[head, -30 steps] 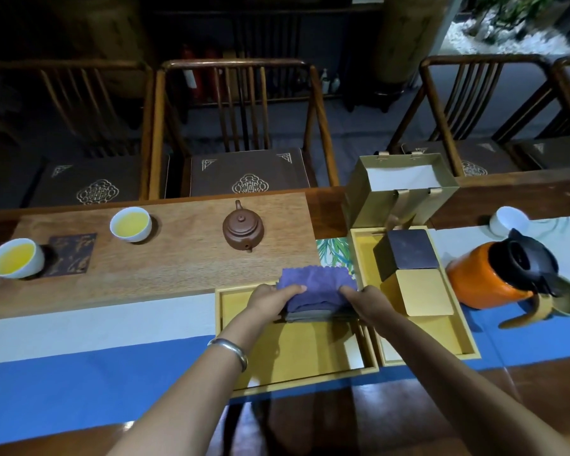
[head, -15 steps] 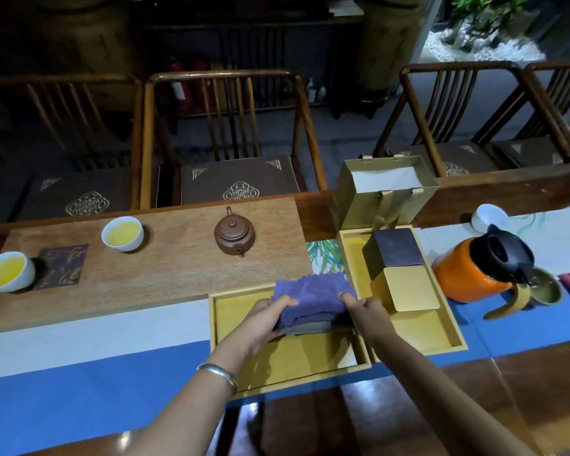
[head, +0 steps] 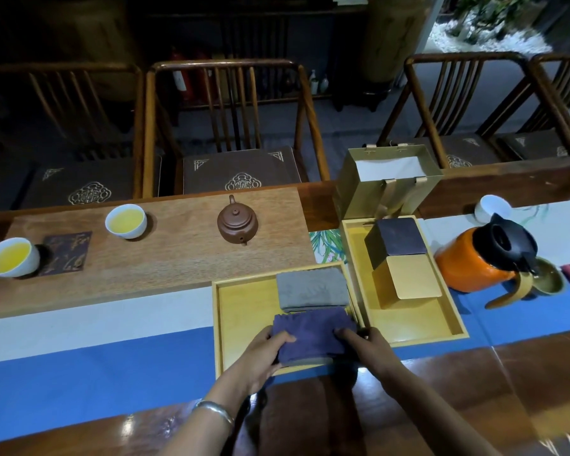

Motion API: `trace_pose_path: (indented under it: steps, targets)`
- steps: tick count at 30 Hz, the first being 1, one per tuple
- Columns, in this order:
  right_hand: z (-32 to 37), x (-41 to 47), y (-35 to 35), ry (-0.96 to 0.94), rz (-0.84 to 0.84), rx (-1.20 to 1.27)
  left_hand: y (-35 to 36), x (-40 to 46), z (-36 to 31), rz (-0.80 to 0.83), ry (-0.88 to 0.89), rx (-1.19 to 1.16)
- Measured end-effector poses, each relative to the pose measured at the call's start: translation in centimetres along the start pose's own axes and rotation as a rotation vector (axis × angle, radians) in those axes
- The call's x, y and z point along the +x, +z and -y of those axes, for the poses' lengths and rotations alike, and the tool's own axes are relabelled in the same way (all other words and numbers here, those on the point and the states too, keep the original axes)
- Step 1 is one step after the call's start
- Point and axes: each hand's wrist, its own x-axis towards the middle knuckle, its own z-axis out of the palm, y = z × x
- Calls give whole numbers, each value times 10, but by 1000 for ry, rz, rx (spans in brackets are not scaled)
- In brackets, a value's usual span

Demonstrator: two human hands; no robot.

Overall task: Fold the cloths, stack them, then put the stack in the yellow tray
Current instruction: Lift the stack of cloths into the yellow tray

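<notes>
A folded purple cloth lies at the near right of the yellow tray. My left hand grips its left edge, thumb on top. My right hand holds its right edge, fingers laid on top. A folded grey cloth lies flat in the tray's far right corner, just beyond the purple one, with neither hand on it.
A second yellow tray to the right holds a dark box and a yellow box. An orange jug stands farther right. A clay teapot and two teacups sit on the wooden board behind.
Both hands pulled the purple cloth toward me, off the grey cloth. The grey cloth stayed at the tray's far side and now shows in full.
</notes>
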Motion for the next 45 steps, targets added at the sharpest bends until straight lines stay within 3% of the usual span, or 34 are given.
trace_pose_path:
  steps: [5, 10, 15, 17, 39, 42, 45]
  targets:
    - [6, 8, -1, -50, -25, -61, 10, 2, -2, -10, 32, 14]
    - [3, 9, 5, -109, -164, -269, 22, 7, 2, -91, 120, 38]
    - [-6, 6, 12, -209, -281, -423, 35, 15, -2, -379, 161, 374]
    - [-7, 6, 12, -231, -290, -434, 33, 16, -1, -415, 157, 473]
    - [-3, 22, -8, -170, -190, -401, 0, 11, -3, -226, 166, 395]
    - [-5, 7, -15, -268, -226, -437, -16, -6, -1, -201, 180, 438]
    - [-11, -19, -14, -373, -259, -501, -45, -32, 0, -196, 248, 627]
